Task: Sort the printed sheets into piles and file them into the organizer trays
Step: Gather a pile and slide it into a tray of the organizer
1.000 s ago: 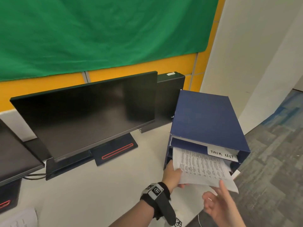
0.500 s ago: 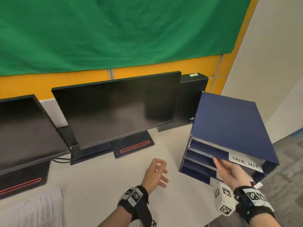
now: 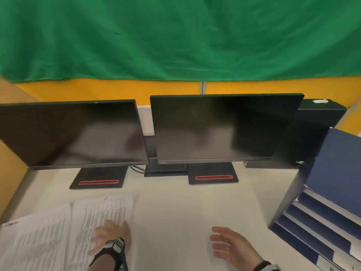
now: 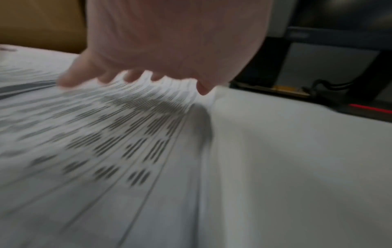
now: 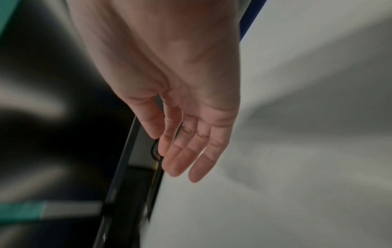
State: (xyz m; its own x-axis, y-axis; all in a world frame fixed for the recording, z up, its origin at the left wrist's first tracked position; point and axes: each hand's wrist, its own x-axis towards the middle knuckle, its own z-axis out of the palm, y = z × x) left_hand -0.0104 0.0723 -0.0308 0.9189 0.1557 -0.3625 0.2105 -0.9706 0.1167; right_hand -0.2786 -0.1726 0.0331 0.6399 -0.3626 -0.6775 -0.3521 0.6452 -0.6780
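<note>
Printed sheets (image 3: 48, 235) lie in two overlapping piles at the desk's near left. My left hand (image 3: 109, 234) lies flat on the right-hand pile (image 3: 105, 210), fingers spread and straight; the left wrist view shows the same blurred printed sheets (image 4: 101, 142) under my left hand (image 4: 135, 78). My right hand (image 3: 226, 244) hovers over the bare desk, fingers loose and empty, and the right wrist view shows my right hand (image 5: 182, 151) open above the desk. The blue organizer (image 3: 336, 173) with stacked trays stands at the far right, apart from both hands.
Two dark monitors (image 3: 70, 133) (image 3: 220, 128) on black stands line the back of the white desk (image 3: 175, 212). A black box (image 3: 320, 122) stands behind the organizer. A green cloth (image 3: 175, 36) hangs on the yellow partition.
The sheets went into an organizer tray and both hands left it. My view swung left; the left hand moved onto the paper piles and the right hand came back over the desk.
</note>
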